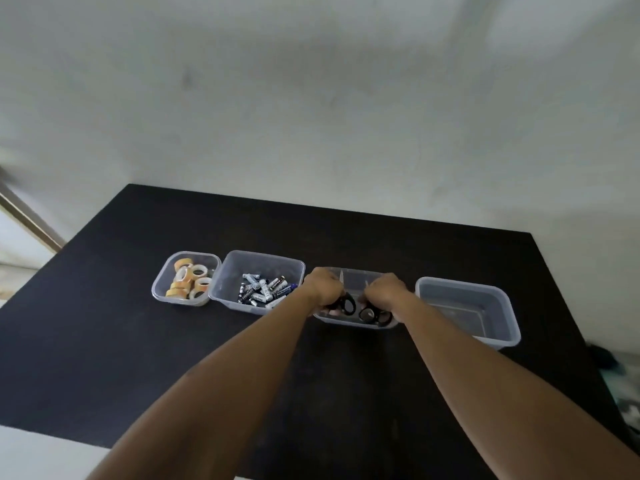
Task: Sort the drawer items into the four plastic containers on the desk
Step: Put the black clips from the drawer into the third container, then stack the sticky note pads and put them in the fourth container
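Four clear plastic containers stand in a row on the black desk (138,341). The leftmost container (158,289) holds several tape rolls (188,282). The second container (228,268) holds several batteries (265,289). Over the third container (349,323), my left hand (325,287) grips a pair of black-handled scissors (348,304), and my right hand (386,291) grips another black-handled pair (372,315). Both pairs point their blades away from me, down into the container. The fourth container (509,317) at the right has nothing in it.
A pale wall rises behind the desk. A door frame (27,216) shows at the far left. Dark clutter (620,375) lies on the floor past the desk's right edge. A white surface (41,452) sits at the bottom left.
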Demonstrator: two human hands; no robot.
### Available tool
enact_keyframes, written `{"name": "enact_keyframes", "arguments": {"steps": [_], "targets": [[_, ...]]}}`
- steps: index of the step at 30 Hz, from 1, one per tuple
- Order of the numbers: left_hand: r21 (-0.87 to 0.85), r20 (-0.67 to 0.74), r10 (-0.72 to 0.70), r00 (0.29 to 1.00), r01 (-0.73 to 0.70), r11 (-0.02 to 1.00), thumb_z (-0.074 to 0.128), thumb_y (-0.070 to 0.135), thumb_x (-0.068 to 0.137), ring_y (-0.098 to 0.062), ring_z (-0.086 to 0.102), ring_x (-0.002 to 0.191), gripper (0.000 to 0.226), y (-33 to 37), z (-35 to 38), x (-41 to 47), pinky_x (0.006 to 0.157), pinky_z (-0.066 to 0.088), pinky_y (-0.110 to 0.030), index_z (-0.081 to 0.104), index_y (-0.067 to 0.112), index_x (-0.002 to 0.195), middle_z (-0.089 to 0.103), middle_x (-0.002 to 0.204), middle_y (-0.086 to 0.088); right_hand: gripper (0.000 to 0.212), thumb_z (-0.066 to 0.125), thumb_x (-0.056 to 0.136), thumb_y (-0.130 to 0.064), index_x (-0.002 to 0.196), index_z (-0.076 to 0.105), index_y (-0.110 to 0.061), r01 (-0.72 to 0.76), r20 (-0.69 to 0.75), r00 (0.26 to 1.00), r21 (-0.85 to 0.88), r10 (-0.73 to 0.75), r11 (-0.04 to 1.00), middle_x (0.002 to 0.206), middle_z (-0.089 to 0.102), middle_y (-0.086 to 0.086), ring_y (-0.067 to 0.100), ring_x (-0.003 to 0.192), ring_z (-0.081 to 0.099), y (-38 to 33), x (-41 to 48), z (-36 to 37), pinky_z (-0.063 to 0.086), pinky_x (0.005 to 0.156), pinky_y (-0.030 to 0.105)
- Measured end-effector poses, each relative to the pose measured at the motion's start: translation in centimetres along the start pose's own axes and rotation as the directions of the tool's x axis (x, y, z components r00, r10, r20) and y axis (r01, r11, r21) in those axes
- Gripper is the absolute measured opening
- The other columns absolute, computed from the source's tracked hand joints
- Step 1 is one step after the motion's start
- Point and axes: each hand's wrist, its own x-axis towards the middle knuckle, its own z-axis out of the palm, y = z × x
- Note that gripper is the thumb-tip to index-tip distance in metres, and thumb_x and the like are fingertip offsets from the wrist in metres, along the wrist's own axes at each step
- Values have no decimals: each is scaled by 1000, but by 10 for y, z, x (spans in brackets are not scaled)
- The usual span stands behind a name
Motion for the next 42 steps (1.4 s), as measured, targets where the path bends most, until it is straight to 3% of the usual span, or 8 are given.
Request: {"name": "enact_keyframes", "arguments": {"steps": [8,13,16,20,24,29,34,42], "targets": [[114,-27,26,999,-22,993,64,18,83,-20,59,67,12,-8,13,17,60,48,-28,69,7,85,67,84,-12,38,68,89,-18,123,60,-3,46,-31,999,129,-42,991,116,67,13,21,98,62,8,9,12,53,81,30],[138,-98,40,994,-26,990,62,20,88,-17,57,72,16,-7,11,9,60,44,-26,61,13,74,61,81,-6,17,57,88,-9,74,65,-3,153,-128,981,59,-145,986,75,63,12,18,65,59,10,1,14,53,63,32],[145,-119,69,991,-52,988,61,21,90,-18,58,71,19,-4,7,5,63,49,-28,65,11,74,63,80,-5,21,61,88,-11,91,75,5,200,-220,958,50,-185,979,97,74,21,32,90,70,9,-5,11,58,80,39],[117,-133,127,983,-112,987,63,23,92,-17,62,81,17,-1,3,-6,77,52,-33,72,9,95,68,89,-6,12,63,89,-12,83,73,-11,244,-257,941,66,-220,967,108,70,10,17,85,61,7,-11,7,44,69,24],[94,-130,169,977,-158,983,63,23,94,-14,58,74,15,4,8,-25,69,52,-29,69,10,96,64,87,-4,9,64,90,-13,87,72,-17,295,-296,920,92,-257,951,102,69,2,11,83,60,14,-22,0,39,57,16],[62,-196,237,952,-229,971,63,21,94,-4,59,67,18,10,32,-64,49,45,-13,71,13,109,69,95,-2,9,64,93,-16,95,73,-16,426,-360,867,177,-345,887,91,72,-1,17,87,69,40,-64,-18,54,73,28],[16,-202,321,925,-324,946,61,16,94,-14,66,82,17,3,89,-119,75,58,-29,71,14,108,71,94,-1,8,64,94,-17,96,70,-12,503,-368,843,284,-392,816,83,73,5,12,67,70,99,-119,-42,57,62,26],[49,-142,393,909,-390,920,60,24,95,-3,58,53,14,-62,214,-207,64,54,-29,73,21,92,71,69,5,15,70,81,-4,66,68,-2,528,-234,847,265,-478,806,53,62,8,8,43,53,235,-201,-61,41,48,20]]}}
